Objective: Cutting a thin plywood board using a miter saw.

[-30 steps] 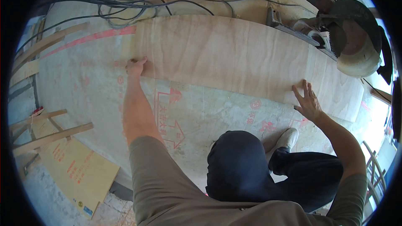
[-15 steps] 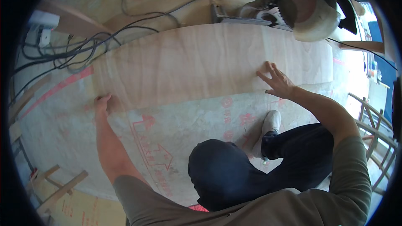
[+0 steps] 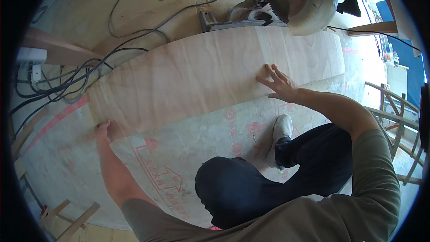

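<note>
The left hand (image 3: 103, 131) is at the near left corner of a long wooden board (image 3: 188, 78), its thumb over the edge; whether its fingers close underneath cannot be told. The right hand (image 3: 283, 87) lies by the board's near edge, fingers spread wide and gripping nothing visible, fingertips on the wood.

What has just changed is mostly the view, which has swung so that the board's left end now sits lower in the picture; both hands keep nearly the same spots on the wood, so the board seems to be held steady rather than slid along.

The left forearm (image 3: 114, 170) reaches out nearly straight, slanting up to the corner; the right forearm (image 3: 331, 101) comes in from the side, bent at the elbow, its hand pointing up and to the left.

The board lies flat on a grey covering (image 3: 215, 136) with red print; a circular saw (image 3: 311, 6) stands at its far edge, toward the right; dark cables (image 3: 58, 92) tangle beyond its left end; a white shoe (image 3: 283, 127) is planted on the near side, below the right hand.
</note>
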Demonstrator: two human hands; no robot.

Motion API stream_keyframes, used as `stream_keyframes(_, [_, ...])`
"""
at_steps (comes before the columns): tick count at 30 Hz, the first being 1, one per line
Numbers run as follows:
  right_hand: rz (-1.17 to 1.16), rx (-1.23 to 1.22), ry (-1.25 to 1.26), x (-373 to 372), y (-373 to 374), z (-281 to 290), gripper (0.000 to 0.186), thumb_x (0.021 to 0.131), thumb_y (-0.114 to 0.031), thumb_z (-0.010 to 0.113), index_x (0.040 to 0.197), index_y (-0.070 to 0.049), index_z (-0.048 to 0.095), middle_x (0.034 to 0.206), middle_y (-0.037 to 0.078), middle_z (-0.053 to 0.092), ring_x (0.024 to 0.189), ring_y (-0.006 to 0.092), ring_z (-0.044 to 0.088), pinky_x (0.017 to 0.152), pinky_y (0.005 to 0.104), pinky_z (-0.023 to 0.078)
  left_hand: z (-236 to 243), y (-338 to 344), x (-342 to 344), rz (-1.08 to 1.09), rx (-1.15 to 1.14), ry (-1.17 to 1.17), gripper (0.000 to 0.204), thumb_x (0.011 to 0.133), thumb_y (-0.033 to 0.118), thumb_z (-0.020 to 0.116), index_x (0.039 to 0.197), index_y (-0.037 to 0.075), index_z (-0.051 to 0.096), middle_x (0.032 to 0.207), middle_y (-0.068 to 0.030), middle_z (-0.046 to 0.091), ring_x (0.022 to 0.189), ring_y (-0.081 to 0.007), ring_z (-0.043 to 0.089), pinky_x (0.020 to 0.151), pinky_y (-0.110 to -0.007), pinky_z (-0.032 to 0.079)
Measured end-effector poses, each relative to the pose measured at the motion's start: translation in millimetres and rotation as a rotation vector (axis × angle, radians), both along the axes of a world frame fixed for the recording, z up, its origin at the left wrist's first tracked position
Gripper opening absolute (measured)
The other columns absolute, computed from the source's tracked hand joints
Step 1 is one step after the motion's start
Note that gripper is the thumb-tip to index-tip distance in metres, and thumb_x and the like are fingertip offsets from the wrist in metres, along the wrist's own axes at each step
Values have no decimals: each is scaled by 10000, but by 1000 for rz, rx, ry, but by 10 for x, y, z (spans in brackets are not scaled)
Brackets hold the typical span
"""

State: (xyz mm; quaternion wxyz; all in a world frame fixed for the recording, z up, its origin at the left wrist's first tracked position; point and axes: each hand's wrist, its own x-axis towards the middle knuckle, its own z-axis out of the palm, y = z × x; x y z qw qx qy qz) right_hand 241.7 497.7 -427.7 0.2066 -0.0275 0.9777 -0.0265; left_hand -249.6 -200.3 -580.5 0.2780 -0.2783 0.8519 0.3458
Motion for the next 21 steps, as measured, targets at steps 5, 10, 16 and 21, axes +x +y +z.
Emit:
stream_keyframes(5, [-10, 73, -58, 64, 43, 68, 966, 735, -391, 849, 1519, -263, 299, 1550, 328, 192, 1388, 524, 308, 1122, 508, 372, -297, 397, 343, -32, 128, 222, 883, 792, 317, 785, 1508, 145, 299, 1441, -81, 440, 1249, -302, 479, 982, -531, 409])
stream_keyframes(10, [-3, 110, -71, 182, 157, 80, 955, 738, -405, 844, 1514, -250, 310, 1548, 328, 202, 1395, 530, 289, 1124, 516, 366, -26, 1124, 562, 22, 301, 145, 911, 785, 203, 805, 1493, 3, 268, 1403, -131, 458, 1246, -257, 484, 1044, -379, 395])
stream_keyframes(16, [-3, 82, -85, 105, 109, 77, 942, 748, -416, 838, 1513, -250, 314, 1542, 333, 213, 1378, 536, 317, 1110, 511, 388, 212, 1182, 301, 31, 90, 118, 874, 815, 202, 731, 1527, 52, 247, 1481, -124, 422, 1316, -277, 441, 1062, -394, 382])
stream_keyframes(21, [13, 97, -68, 172, 143, 39, 947, 763, -413, 826, 1522, -250, 283, 1537, 346, 208, 1368, 542, 329, 1098, 503, 407, 97, 1610, 225, -145, 211, 341, 941, 767, 145, 714, 1555, 84, 204, 1490, -140, 392, 1321, -279, 432, 1075, -398, 383])
